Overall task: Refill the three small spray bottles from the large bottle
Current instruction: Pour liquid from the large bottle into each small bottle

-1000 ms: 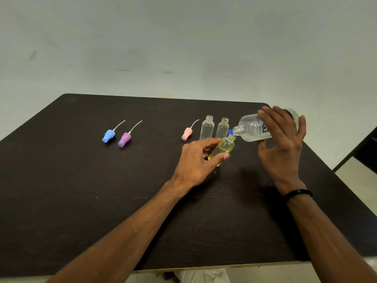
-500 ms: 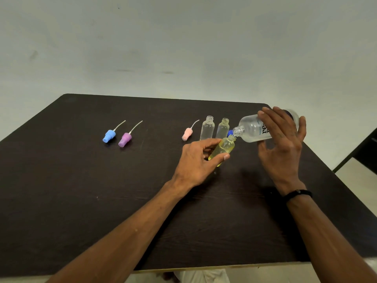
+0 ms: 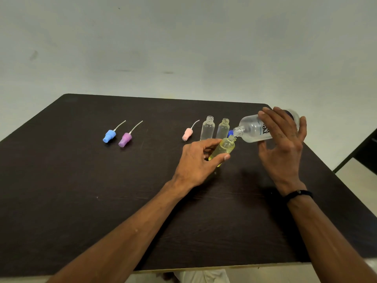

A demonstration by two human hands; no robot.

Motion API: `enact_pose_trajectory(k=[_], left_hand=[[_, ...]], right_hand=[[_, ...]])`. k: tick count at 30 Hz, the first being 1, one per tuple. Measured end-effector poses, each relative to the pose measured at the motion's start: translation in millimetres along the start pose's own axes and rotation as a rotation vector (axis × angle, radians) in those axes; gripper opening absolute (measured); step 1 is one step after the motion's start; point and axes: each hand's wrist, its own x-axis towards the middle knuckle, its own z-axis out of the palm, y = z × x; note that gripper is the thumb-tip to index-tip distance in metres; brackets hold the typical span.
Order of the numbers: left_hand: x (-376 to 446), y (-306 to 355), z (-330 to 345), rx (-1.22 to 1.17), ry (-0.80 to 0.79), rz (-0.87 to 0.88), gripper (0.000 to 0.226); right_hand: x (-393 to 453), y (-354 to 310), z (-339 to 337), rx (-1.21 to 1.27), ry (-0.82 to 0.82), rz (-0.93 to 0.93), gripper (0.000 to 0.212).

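Observation:
My left hand (image 3: 199,160) grips a small bottle (image 3: 224,149) tilted to the right, with yellowish liquid in it. My right hand (image 3: 282,148) holds the large clear bottle (image 3: 252,129) on its side, its open mouth just above the small bottle's neck. Two more small clear bottles (image 3: 207,128) (image 3: 223,129) stand upright and uncapped right behind my left hand. Part of a blue cap (image 3: 230,133) shows behind the tilted bottle.
Three spray heads with thin tubes lie on the dark table (image 3: 81,190): blue (image 3: 109,136), purple (image 3: 125,139) and pink (image 3: 187,134). The table's right edge runs close to my right forearm, with a dark object (image 3: 365,152) beyond it.

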Motion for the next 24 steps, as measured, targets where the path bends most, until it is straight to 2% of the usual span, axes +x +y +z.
enact_pose_trajectory(k=[24], left_hand=[[-0.2,0.3,-0.8,-0.001,-0.009,-0.001,0.045]], right_hand=[[0.5,-1.2,-0.3,-0.008,0.000,-0.006,0.076]])
